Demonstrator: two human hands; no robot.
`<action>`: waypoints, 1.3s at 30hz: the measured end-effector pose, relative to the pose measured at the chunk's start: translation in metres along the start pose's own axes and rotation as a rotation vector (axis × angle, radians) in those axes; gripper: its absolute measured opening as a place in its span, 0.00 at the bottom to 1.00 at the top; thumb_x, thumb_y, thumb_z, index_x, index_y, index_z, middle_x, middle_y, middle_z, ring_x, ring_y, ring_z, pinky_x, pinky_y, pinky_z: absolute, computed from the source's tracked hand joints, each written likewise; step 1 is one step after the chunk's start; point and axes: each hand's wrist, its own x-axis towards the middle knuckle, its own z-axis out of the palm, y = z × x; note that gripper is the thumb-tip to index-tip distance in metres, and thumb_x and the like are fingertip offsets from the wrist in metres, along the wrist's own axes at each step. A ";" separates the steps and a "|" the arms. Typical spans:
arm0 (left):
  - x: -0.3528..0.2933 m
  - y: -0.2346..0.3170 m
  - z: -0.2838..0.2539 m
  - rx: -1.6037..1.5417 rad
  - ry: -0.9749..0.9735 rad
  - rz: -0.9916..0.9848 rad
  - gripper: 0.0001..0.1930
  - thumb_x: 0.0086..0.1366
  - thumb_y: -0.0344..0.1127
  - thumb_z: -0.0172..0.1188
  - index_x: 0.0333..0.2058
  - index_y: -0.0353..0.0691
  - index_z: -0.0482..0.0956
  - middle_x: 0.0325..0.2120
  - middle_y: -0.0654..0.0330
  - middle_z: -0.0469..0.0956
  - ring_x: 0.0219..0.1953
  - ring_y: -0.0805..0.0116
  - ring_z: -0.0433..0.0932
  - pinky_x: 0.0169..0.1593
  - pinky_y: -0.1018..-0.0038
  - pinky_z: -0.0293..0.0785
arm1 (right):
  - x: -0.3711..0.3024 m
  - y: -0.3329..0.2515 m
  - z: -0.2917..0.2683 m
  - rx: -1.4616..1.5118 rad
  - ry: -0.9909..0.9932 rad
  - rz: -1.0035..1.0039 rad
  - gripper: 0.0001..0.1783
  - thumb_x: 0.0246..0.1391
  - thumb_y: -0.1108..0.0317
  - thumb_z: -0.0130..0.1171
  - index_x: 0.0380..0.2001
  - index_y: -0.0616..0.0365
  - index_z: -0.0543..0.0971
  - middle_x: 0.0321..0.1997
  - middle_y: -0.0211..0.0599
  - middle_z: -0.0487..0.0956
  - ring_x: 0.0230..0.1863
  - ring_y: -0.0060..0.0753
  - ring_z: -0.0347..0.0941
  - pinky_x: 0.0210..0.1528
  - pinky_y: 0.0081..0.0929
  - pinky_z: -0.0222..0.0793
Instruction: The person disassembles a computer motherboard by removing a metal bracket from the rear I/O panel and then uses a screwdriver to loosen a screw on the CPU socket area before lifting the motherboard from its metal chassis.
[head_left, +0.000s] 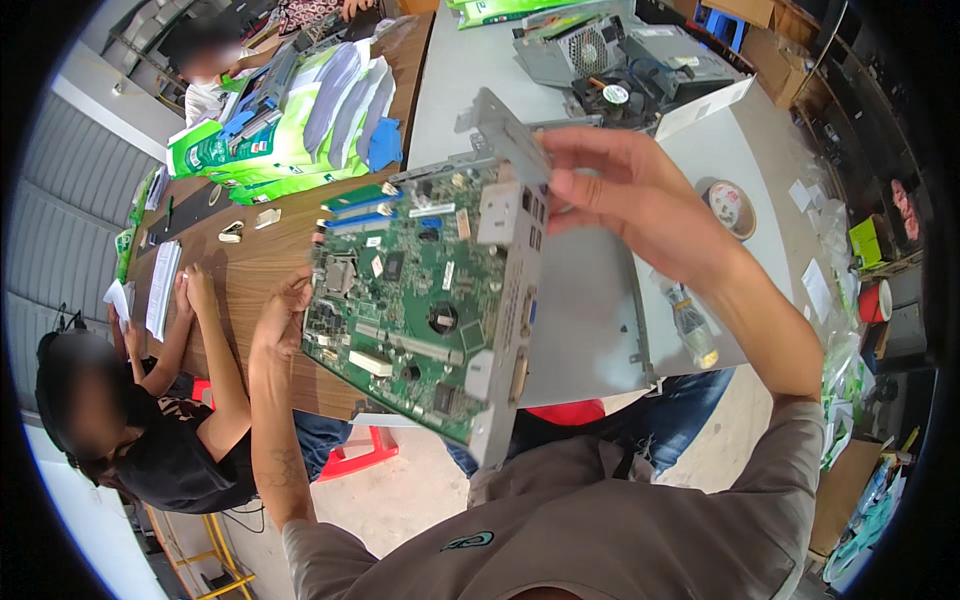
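Note:
A green computer motherboard (415, 285) is held up tilted over the table's near edge, its component side facing me. Along its right side runs a metal port panel (508, 310), with a bent metal plate (500, 130) at its upper end. My left hand (283, 312) is closed on the board's left edge. At the upper right, my right hand (635, 190) pinches the metal by the top of the port panel between thumb and fingers. Blue and green slots, a round coin-cell holder and a bare processor socket area show on the board. Beneath lies a flat grey metal panel (590, 310).
Power supply units (585, 55) and a fan (612, 95) sit at the far right. A tape roll (730, 208) and a yellow-ended tool (690, 325) lie rightward. Green bags (250, 165) are piled far left. A co-worker (150, 410) sits at left, another person (205, 75) farther back.

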 end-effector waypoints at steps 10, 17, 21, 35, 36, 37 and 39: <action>-0.007 0.014 0.076 0.216 -0.037 -0.069 0.19 0.68 0.26 0.55 0.57 0.37 0.70 0.52 0.57 0.75 0.52 0.69 0.76 0.53 0.77 0.74 | -0.038 0.024 -0.001 0.254 0.025 0.004 0.27 0.60 0.76 0.60 0.61 0.67 0.67 0.38 0.38 0.76 0.41 0.33 0.79 0.45 0.32 0.83; 0.037 -0.029 -0.011 0.122 -0.118 -0.092 0.25 0.67 0.29 0.54 0.62 0.34 0.67 0.56 0.54 0.75 0.56 0.67 0.75 0.59 0.72 0.72 | -0.042 0.014 0.012 0.386 -0.051 -0.049 0.27 0.60 0.78 0.58 0.61 0.70 0.64 0.37 0.38 0.75 0.45 0.40 0.81 0.45 0.35 0.85; 0.034 -0.033 0.005 0.131 -0.081 -0.046 0.24 0.67 0.29 0.54 0.62 0.34 0.68 0.55 0.54 0.75 0.57 0.67 0.74 0.59 0.72 0.71 | -0.035 0.021 0.017 0.375 -0.023 -0.074 0.27 0.59 0.79 0.57 0.60 0.71 0.63 0.36 0.38 0.76 0.45 0.40 0.81 0.45 0.36 0.85; 0.018 -0.050 0.012 0.310 -0.040 0.169 0.20 0.69 0.26 0.53 0.59 0.32 0.68 0.55 0.57 0.76 0.58 0.68 0.72 0.61 0.72 0.68 | -0.035 0.015 0.016 0.389 0.034 -0.014 0.28 0.57 0.78 0.58 0.60 0.68 0.65 0.42 0.41 0.76 0.43 0.37 0.81 0.43 0.34 0.85; 0.016 -0.053 0.011 0.332 -0.022 0.155 0.19 0.69 0.25 0.53 0.58 0.32 0.68 0.55 0.57 0.75 0.59 0.68 0.72 0.61 0.72 0.68 | -0.035 0.015 0.016 0.380 0.037 -0.019 0.28 0.56 0.78 0.58 0.60 0.67 0.65 0.44 0.42 0.76 0.43 0.37 0.81 0.43 0.34 0.85; 0.008 -0.044 0.026 0.407 0.057 0.148 0.20 0.69 0.25 0.53 0.58 0.33 0.68 0.55 0.57 0.75 0.58 0.68 0.71 0.61 0.71 0.67 | -0.034 0.018 0.016 0.375 0.040 -0.008 0.28 0.56 0.78 0.58 0.60 0.67 0.65 0.44 0.42 0.76 0.43 0.37 0.81 0.43 0.34 0.85; 0.005 -0.044 0.042 0.484 0.041 0.347 0.20 0.69 0.25 0.54 0.59 0.34 0.68 0.55 0.57 0.74 0.58 0.67 0.71 0.61 0.70 0.67 | -0.034 0.019 0.018 0.337 0.049 -0.038 0.28 0.56 0.78 0.57 0.61 0.66 0.65 0.49 0.44 0.74 0.42 0.36 0.81 0.42 0.33 0.85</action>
